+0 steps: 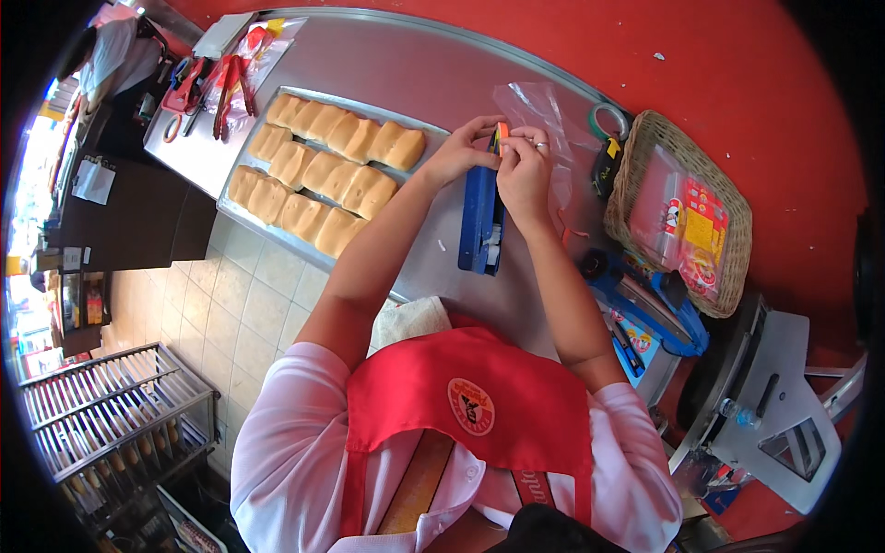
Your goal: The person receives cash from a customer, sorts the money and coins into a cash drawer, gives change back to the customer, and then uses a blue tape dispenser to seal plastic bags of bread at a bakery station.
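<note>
A blue tape dispenser (478,214), perhaps a bag-neck sealer, stands on the steel table before me. At its far end is a small orange-and-yellow roll (503,130), seen almost edge-on. My left hand (464,153) grips the roll from the left, thumb and fingers on either side. From the right, the bent fingers of my right hand (523,166) pinch the roll's near part; they partly hide it. Just beyond both hands lies a clear plastic bag (536,104). To the left, a metal baking tray (231,207) holds rows of golden bread rolls (332,173).
At right are a wicker basket (619,186) with printed packaging, a roll of tape (610,119) and a second blue dispenser (650,297). Red tongs (227,97) and scissors (173,128) lie far left. A rack (117,415) stands lower left. Another person (114,55) is at upper left.
</note>
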The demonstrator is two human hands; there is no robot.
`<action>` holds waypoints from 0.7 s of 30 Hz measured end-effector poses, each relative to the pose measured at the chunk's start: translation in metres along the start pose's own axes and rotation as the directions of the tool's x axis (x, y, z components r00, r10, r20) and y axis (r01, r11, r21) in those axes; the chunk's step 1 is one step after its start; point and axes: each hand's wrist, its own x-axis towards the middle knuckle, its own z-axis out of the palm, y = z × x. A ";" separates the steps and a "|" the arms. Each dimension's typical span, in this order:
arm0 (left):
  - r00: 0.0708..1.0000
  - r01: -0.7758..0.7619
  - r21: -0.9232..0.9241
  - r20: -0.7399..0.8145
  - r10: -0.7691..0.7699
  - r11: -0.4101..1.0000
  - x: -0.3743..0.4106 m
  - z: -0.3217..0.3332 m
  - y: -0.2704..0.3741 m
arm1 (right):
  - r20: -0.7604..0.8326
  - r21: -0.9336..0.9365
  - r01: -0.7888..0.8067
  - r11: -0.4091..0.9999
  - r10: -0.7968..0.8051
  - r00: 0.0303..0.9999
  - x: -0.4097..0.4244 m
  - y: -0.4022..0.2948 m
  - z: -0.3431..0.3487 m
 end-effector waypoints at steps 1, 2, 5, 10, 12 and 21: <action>1.000 -0.010 0.008 0.006 0.010 1.000 0.000 -0.001 0.000 | 0.034 -0.032 -0.009 0.999 0.010 0.999 0.000 -0.001 0.000; 1.000 -0.009 0.008 0.006 0.009 1.000 0.000 -0.002 0.000 | 0.068 -0.065 -0.017 0.998 0.021 0.997 0.000 -0.002 0.000; 0.999 -0.045 0.050 0.032 0.044 0.998 0.003 -0.006 -0.004 | 0.098 -0.033 -0.037 0.999 0.040 0.994 -0.002 -0.003 0.003; 1.000 -0.011 0.064 0.001 0.011 0.998 0.000 -0.003 -0.005 | -0.054 0.046 0.023 0.999 -0.021 0.998 0.000 0.018 -0.002; 1.000 -0.018 0.050 -0.001 0.018 0.999 0.001 -0.002 -0.003 | -0.078 0.094 -0.018 0.995 0.026 0.997 0.002 0.021 0.001; 1.000 -0.020 0.043 -0.020 0.021 0.999 0.000 -0.002 -0.005 | 0.109 -0.091 0.044 0.995 -0.034 0.993 0.001 0.004 0.000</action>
